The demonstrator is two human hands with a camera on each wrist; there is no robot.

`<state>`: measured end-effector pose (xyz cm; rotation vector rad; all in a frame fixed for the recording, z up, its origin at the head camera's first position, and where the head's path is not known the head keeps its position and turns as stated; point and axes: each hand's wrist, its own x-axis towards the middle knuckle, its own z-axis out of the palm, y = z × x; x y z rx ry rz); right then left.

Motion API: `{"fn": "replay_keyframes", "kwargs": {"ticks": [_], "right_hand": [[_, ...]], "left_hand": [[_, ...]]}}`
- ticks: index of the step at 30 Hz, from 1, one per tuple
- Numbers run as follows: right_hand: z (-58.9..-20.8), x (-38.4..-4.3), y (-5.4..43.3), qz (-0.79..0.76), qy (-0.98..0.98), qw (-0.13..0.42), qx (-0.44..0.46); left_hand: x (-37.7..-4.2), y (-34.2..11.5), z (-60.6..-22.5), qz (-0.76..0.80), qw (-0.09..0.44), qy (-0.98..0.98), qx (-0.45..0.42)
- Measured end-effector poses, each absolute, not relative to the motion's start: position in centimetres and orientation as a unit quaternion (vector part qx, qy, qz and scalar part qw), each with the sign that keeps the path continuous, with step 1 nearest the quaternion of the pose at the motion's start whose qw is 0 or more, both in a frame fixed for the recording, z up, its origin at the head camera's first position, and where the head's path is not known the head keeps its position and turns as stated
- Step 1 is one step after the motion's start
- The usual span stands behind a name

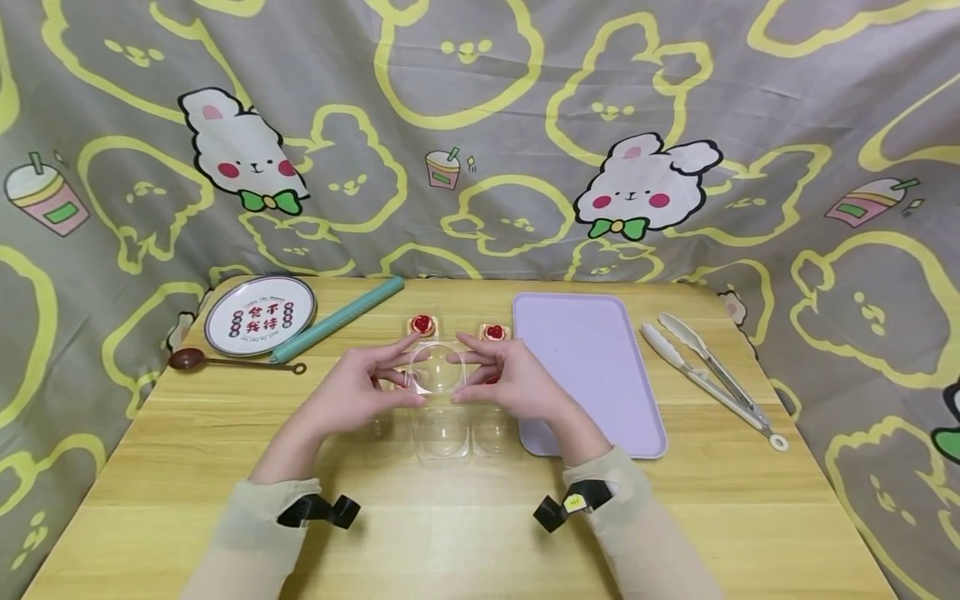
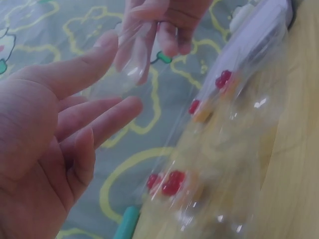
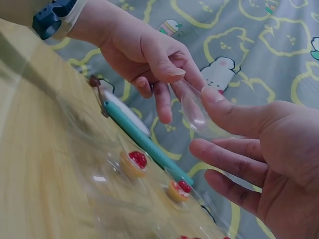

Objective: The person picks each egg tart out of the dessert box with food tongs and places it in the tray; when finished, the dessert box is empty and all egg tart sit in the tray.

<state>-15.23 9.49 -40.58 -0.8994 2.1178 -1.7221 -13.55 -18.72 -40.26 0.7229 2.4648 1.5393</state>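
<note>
Clear plastic lid (image 1: 437, 368) up off the table (image 1: 450, 533), between both hands, above clear packaging (image 1: 442, 435) and small red-topped tarts (image 1: 423, 325). Its round face is toward the head camera; outline squarish, so no obvious long axis (can't tell if the dome bulges toward or away). See-through, colourless, shiny, with a flat rim round a circular dome, glare spots on it. Left hand (image 1: 358, 379) holds its left edge, thumb and fingers parted only by the lid; right hand (image 1: 512, 379) mirrors that on the right edge. Purple tray (image 1: 600, 367) just beside the right hand.
</note>
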Motion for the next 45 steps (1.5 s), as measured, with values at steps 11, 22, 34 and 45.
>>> {"fn": "replay_keyframes", "kwargs": {"ticks": [11,22,34,45], "right_hand": [[-40.4,-15.1,5.3,-0.559,0.755,0.157,-0.306],[-40.6,-14.9,0.6,-0.502,0.778,0.174,-0.334],[-41.7,-14.8,-3.7,-0.389,0.824,0.157,-0.381],[-42.7,-14.3,-6.2,-0.26,0.864,0.131,-0.411]], "left_hand": [[-12.3,-23.1,-41.0,0.521,0.062,0.824,0.214],[-10.0,-27.7,-41.7,0.496,0.035,0.845,0.196],[-7.4,-31.2,-43.0,0.506,0.036,0.846,0.161],[-6.2,-33.2,-44.1,0.488,0.074,0.859,0.136]]}}
